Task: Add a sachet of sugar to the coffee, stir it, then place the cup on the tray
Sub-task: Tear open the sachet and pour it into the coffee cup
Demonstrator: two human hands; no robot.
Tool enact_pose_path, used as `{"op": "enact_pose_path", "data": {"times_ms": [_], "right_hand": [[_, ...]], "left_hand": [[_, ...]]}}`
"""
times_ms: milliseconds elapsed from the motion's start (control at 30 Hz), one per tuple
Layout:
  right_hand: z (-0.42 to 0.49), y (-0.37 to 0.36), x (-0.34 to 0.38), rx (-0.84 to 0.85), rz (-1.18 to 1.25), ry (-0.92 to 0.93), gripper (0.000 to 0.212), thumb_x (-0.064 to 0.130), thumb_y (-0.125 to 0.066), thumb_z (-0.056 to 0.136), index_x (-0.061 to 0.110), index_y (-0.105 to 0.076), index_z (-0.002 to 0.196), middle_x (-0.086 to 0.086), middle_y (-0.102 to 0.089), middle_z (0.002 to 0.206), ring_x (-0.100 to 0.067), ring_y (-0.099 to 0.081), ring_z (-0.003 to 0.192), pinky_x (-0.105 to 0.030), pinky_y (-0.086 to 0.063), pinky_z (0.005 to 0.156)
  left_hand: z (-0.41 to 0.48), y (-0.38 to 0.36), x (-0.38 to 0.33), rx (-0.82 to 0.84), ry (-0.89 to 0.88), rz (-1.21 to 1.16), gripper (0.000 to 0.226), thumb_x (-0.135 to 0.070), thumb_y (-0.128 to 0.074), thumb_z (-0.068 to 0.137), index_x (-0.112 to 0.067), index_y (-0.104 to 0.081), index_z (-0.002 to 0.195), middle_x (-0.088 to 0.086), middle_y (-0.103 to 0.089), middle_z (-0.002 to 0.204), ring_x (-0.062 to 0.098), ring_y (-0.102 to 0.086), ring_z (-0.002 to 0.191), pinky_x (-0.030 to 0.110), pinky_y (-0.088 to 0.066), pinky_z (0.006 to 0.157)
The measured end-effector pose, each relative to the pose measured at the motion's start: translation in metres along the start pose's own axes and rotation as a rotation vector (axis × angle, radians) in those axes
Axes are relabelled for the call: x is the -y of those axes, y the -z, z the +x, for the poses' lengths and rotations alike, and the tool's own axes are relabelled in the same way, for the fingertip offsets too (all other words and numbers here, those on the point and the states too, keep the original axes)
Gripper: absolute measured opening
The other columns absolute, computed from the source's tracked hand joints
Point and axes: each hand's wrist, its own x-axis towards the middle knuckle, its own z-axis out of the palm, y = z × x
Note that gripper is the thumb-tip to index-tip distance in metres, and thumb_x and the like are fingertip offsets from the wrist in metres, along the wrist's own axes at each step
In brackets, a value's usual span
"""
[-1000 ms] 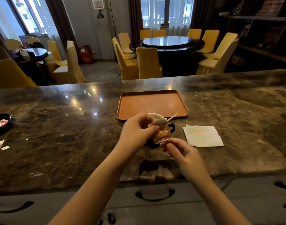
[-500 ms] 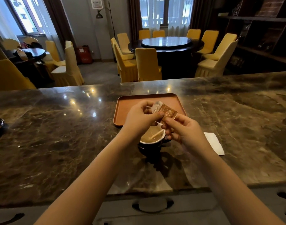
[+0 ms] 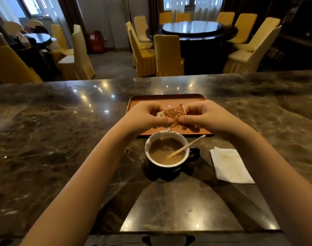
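A dark cup (image 3: pixel 166 151) with a white inside holds milky coffee and stands on the marble counter, its handle to the right. A wooden stir stick (image 3: pixel 186 146) leans in it, pointing up to the right. Above the cup's far rim, my left hand (image 3: pixel 144 116) and my right hand (image 3: pixel 205 115) both pinch a small brown sugar sachet (image 3: pixel 174 113), tilted with one corner down toward the cup. The orange tray (image 3: pixel 141 99) lies just behind the cup, partly hidden by my hands.
A white paper napkin (image 3: pixel 230 166) lies to the right of the cup. The counter's near edge has drawer handles below. Beyond the counter are yellow-covered chairs (image 3: pixel 167 54) and a round dark table (image 3: pixel 192 31).
The view has tipped down and come closer. My hands have lifted the sachet from in front of the cup to above its far rim, and spread apart along the sachet.
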Motion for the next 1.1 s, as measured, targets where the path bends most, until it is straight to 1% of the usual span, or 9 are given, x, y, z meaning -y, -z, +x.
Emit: {"op": "enact_pose_path", "data": {"times_ms": [167,233,333,467,567,733,867,1000,1100], "right_hand": [[0.015,0.000,-0.010,0.044,-0.073,0.053,0.011,0.011,-0.059,0.084,0.005,-0.065,0.090,-0.002,-0.064,0.066,0.001,-0.052,0.045,-0.009,-0.043,0.045],[0.018,0.000,-0.013,0.039,-0.099,0.077,0.011,0.012,-0.060,0.083,0.006,-0.066,0.090,-0.002,-0.064,0.066,0.001,-0.052,0.045,-0.009,-0.042,0.045],[0.020,-0.004,-0.019,0.012,-0.131,0.102,0.010,0.014,-0.061,0.082,0.008,-0.066,0.088,0.001,-0.065,0.068,0.002,-0.056,0.049,-0.007,-0.044,0.048],[0.020,-0.011,-0.027,-0.051,-0.173,0.147,0.012,0.014,-0.062,0.081,0.007,-0.068,0.089,-0.001,-0.069,0.079,-0.006,-0.064,0.069,-0.014,-0.053,0.065],[0.019,-0.012,-0.026,-0.061,-0.167,0.156,0.007,0.015,-0.063,0.080,0.012,-0.067,0.085,0.004,-0.068,0.076,-0.004,-0.064,0.069,-0.010,-0.052,0.063],[0.019,-0.014,-0.023,-0.053,-0.126,0.153,0.008,0.015,-0.064,0.079,0.012,-0.067,0.086,-0.001,-0.070,0.079,-0.009,-0.065,0.070,-0.015,-0.054,0.063],[0.020,-0.013,-0.024,-0.070,0.004,0.099,0.010,0.015,-0.064,0.079,0.010,-0.067,0.088,0.003,-0.067,0.071,0.002,-0.059,0.056,-0.006,-0.045,0.050],[0.021,-0.012,-0.027,-0.106,0.018,0.079,0.014,0.017,-0.065,0.079,0.007,-0.068,0.087,0.002,-0.066,0.069,0.004,-0.056,0.051,-0.006,-0.042,0.047],[0.021,-0.015,-0.027,-0.125,-0.019,0.104,0.012,0.016,-0.065,0.079,0.008,-0.069,0.085,0.005,-0.065,0.068,0.006,-0.056,0.051,-0.005,-0.040,0.046]], "left_hand": [[0.003,-0.003,0.021,-0.068,-0.048,0.011,0.025,-0.023,-0.069,0.077,-0.002,-0.066,0.091,0.015,-0.071,0.089,0.028,-0.067,0.084,0.035,-0.054,0.083],[0.004,-0.004,0.026,-0.096,-0.066,0.002,0.022,-0.022,-0.069,0.077,-0.004,-0.067,0.089,0.015,-0.071,0.090,0.030,-0.067,0.088,0.040,-0.055,0.086],[0.005,-0.007,0.031,-0.111,-0.101,0.005,0.018,-0.022,-0.069,0.076,-0.006,-0.068,0.085,0.017,-0.071,0.088,0.032,-0.066,0.086,0.037,-0.054,0.081],[0.001,-0.009,0.031,-0.102,-0.149,0.043,0.016,-0.021,-0.070,0.075,-0.008,-0.069,0.083,0.013,-0.071,0.084,0.028,-0.066,0.080,0.036,-0.054,0.077],[-0.001,-0.009,0.032,-0.127,-0.163,0.033,0.015,-0.019,-0.070,0.076,-0.008,-0.070,0.086,0.011,-0.072,0.085,0.025,-0.067,0.081,0.038,-0.055,0.079],[-0.001,-0.007,0.037,-0.170,-0.148,0.016,0.017,-0.020,-0.070,0.075,-0.008,-0.069,0.087,0.013,-0.071,0.087,0.028,-0.067,0.083,0.041,-0.056,0.080],[0.000,-0.008,0.038,-0.148,-0.137,0.016,0.017,-0.021,-0.069,0.076,-0.008,-0.069,0.087,0.011,-0.071,0.085,0.025,-0.066,0.080,0.032,-0.056,0.077],[0.000,-0.009,0.038,-0.123,-0.121,0.022,0.012,-0.020,-0.069,0.077,-0.011,-0.069,0.085,0.002,-0.070,0.079,0.012,-0.064,0.071,0.016,-0.053,0.070],[0.000,-0.010,0.039,-0.139,-0.107,0.016,0.012,-0.019,-0.069,0.077,-0.010,-0.070,0.085,0.004,-0.071,0.080,0.012,-0.065,0.071,0.014,-0.052,0.068]]}}
